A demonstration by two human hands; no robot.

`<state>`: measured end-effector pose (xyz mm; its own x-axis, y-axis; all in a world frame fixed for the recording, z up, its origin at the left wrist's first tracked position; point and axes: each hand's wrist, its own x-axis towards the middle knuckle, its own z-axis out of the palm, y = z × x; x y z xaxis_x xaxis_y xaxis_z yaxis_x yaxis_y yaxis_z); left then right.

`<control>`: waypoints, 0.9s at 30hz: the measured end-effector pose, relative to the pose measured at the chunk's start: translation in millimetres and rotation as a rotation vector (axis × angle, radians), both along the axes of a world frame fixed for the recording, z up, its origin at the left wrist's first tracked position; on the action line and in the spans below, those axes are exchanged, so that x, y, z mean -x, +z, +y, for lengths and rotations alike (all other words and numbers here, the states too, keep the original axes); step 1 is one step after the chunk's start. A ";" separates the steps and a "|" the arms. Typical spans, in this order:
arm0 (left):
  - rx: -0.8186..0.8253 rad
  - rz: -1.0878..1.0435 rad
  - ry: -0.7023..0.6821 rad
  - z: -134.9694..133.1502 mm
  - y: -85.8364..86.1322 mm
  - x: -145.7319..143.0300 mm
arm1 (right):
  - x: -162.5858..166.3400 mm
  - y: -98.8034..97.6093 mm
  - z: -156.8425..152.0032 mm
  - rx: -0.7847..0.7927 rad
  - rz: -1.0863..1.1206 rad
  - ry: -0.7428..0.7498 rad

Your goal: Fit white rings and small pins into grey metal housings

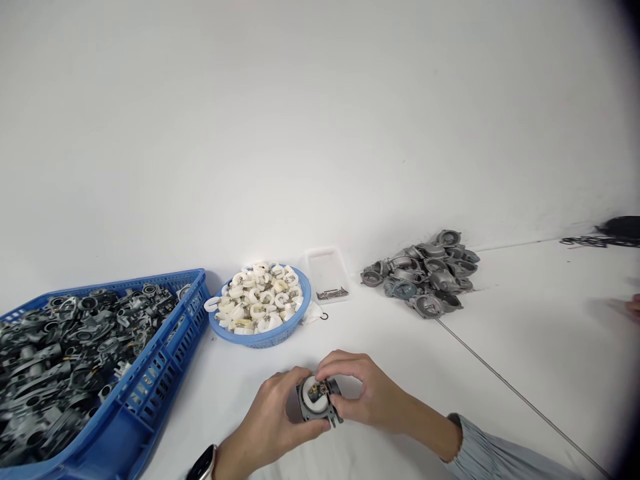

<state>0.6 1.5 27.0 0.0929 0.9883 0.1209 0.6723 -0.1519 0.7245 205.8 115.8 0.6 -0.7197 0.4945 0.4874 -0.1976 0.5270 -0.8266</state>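
Note:
A grey metal carburetor body [303, 405] with a white ring-shaped float [309, 398] in its open top is held low in the middle of the view. My left hand [273, 417] is closed around its left side, thumb along the lower edge. From the right, the thumb and fingers of my right hand [363, 393] close on the carburetor's right edge, beside the float's hinge end. Small brass parts [315, 389] show inside the ring. My right fingertips partly cover the hinge, so any tiny piece between them is hidden.
On the left stands a blue crate [165, 373] full of carburetor bodies. A round blue basket [270, 340] holds white floats, beside a clear tray [327, 263] of small metal pins. Grey bowls [435, 267] are piled right, near a thin rod [515, 387]. Another person's hand [634, 307] shows far right.

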 end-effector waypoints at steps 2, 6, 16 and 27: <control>-0.006 -0.003 -0.003 -0.2 -0.4 0.1 | -0.1 0.7 0.2 -0.001 0.012 -0.001; -0.022 -0.003 -0.011 -0.4 -1.9 0.6 | 0.2 2.9 0.6 -0.018 0.035 0.006; -0.004 -0.012 0.000 -0.8 -0.8 0.2 | 2.1 -2.5 1.0 -0.023 0.062 0.005; -0.020 -0.026 -0.014 0.5 -7.4 2.4 | 1.6 -6.1 1.2 -0.029 0.065 -0.003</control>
